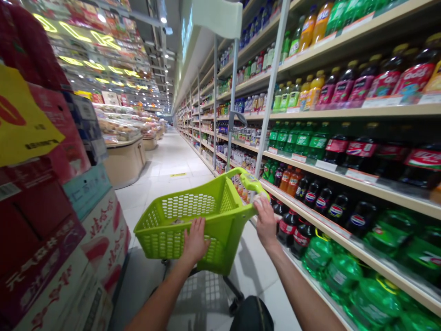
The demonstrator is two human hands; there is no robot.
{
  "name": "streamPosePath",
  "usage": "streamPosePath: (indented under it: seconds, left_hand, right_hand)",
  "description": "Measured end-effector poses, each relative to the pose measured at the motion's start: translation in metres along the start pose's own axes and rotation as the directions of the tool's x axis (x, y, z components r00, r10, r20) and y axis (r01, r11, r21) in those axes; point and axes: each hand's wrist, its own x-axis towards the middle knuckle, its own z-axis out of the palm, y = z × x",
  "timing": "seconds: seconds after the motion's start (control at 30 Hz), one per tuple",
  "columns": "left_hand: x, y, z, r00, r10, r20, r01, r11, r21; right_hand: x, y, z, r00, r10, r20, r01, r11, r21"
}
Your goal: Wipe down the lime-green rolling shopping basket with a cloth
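Green cart (223,243) is being held in aisle (165,156) btwn stacked cartons (103,248) at L and bottle shelving (341,178) at R; it is sitting slantwise, basket nose pointing L. Handle (251,181) is being grasped at its near end by R hand (266,220), fingers curling over. L hand (197,243) is being laid flat on near basket wall, fingers reaching the rim, thumb spread; nothing is being clenched there.

Technique (judged): cart is prob. being controlled best w/ firm R grip and light, even side pressure from L palm. Lopsided pushing is to be avoided, since cart could be swung into cartons or shelving. Handle-side clearance is needing most watch.

Unclear: small greyish item (177,221) in basket is being mostly hidden by near wall; ID not poss. Under-frame (232,287) is being partly lost in shadow. Yellow sign (27,115) is being cut off at L edge. Dark rounded shape (251,315) at bottom is being cropped too; can't tell what.
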Motion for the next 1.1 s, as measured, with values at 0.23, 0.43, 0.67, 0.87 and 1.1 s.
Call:
streamPosePath:
  seconds: [0.23, 0.43, 0.67, 0.87, 1.1]
  left_hand:
    - [-0.005, 0.003, 0.001, 0.996, 0.093, 0.002, -0.093, 0.994, 0.065]
    - [-0.009, 0.012, 0.003, 0.998, 0.056, 0.018, -0.057, 0.997, 0.054]
    - [-0.009, 0.010, 0.003, 0.991, 0.132, 0.017, -0.133, 0.987, 0.089]
    - [-0.010, 0.015, 0.007, 0.996, 0.085, -0.001, -0.084, 0.993, 0.079]
    - [-0.009, 0.007, 0.008, 0.993, 0.117, -0.007, -0.117, 0.991, 0.064]
  right_hand:
    - [-0.021, -0.011, 0.004, 0.973, -0.150, 0.177, 0.122, 0.979, 0.162]
    - [-0.020, 0.020, -0.009, 0.991, 0.130, -0.007, -0.130, 0.991, -0.013]
    - [-0.092, 0.004, 0.000, 0.961, -0.054, 0.272, 0.018, 0.991, 0.133]
    - [-0.010, 0.032, -0.014, 0.980, 0.183, -0.079, -0.185, 0.983, -0.017]
    - [-0.097, 0.011, 0.003, 0.948, -0.047, 0.314, 0.003, 0.990, 0.141]
